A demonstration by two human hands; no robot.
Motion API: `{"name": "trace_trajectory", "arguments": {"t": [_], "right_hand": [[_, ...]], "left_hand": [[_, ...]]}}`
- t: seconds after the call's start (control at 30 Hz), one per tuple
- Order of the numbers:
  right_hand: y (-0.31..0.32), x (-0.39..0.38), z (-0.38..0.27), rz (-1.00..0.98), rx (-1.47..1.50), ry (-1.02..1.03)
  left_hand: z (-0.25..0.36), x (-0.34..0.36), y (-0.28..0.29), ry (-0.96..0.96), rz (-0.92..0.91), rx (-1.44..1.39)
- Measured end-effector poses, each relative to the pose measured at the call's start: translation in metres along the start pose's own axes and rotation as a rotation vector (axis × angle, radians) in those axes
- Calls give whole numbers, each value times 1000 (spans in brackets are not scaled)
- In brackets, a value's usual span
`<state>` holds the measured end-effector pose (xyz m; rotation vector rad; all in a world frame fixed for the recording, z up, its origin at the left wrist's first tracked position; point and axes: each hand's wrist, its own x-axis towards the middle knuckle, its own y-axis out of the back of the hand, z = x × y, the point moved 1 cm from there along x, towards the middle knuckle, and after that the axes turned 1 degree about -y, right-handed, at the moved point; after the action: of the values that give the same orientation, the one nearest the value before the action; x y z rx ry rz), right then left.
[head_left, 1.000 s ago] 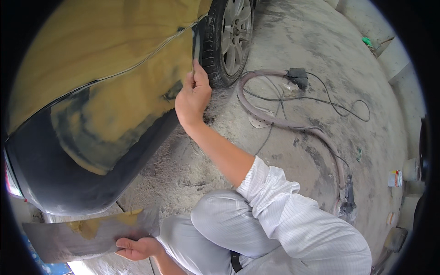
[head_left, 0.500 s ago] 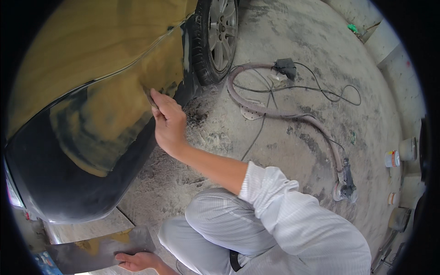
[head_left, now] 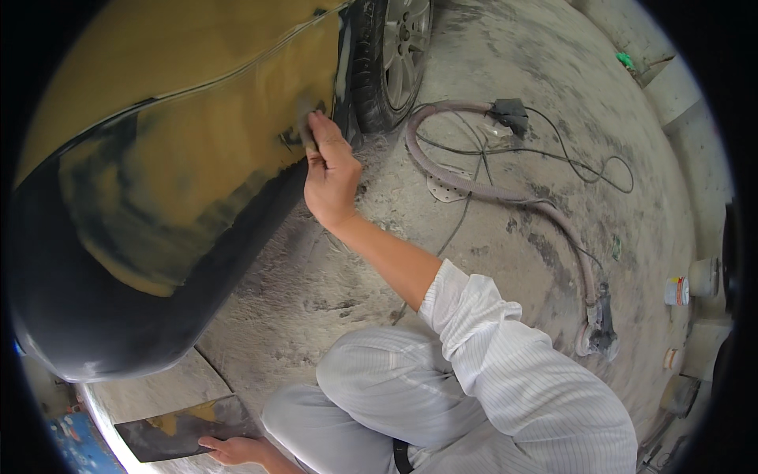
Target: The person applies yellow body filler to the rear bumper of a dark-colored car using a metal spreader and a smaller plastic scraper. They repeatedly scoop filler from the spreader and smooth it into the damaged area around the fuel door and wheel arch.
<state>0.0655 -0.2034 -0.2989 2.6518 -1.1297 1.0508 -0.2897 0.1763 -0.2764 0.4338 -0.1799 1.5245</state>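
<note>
My right hand (head_left: 335, 178) is closed around a thin, flat filler spreader (head_left: 305, 128), its edge against the side of a dark car bumper (head_left: 103, 324) close to the wheel. Broad yellowish body filler (head_left: 213, 134) covers much of that surface, with a streaky, thinner patch toward the near corner. At the lower left, my left hand (head_left: 237, 451) grips the edge of a dark flat mixing board (head_left: 150, 444), thumb on top. A smear of yellow filler (head_left: 167, 423) lies on the board. The fingers beneath it are hidden.
A car wheel (head_left: 404, 55) stands beyond the bumper. On the dusty floor lie a ribbed hose (head_left: 505, 193) attached to a sander (head_left: 600, 332), a perforated pad (head_left: 448, 186) and a looping black cable (head_left: 564, 156). Small cans (head_left: 677, 291) line the right wall.
My right hand has swept the spreader to the right and farther away along the bumper, toward the wheel. The view has shifted slightly; my left hand still holds the board.
</note>
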Motion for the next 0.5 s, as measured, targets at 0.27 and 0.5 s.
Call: {"name": "trace_trajectory", "arguments": {"t": [0.27,0.5], "right_hand": [[17,-24,8,-210,-81,305],[23,-40,19,-303,-13,418]], "left_hand": [[-1,-23,-16,-36,35,91],[17,-57,-28,-7,15,87]]}}
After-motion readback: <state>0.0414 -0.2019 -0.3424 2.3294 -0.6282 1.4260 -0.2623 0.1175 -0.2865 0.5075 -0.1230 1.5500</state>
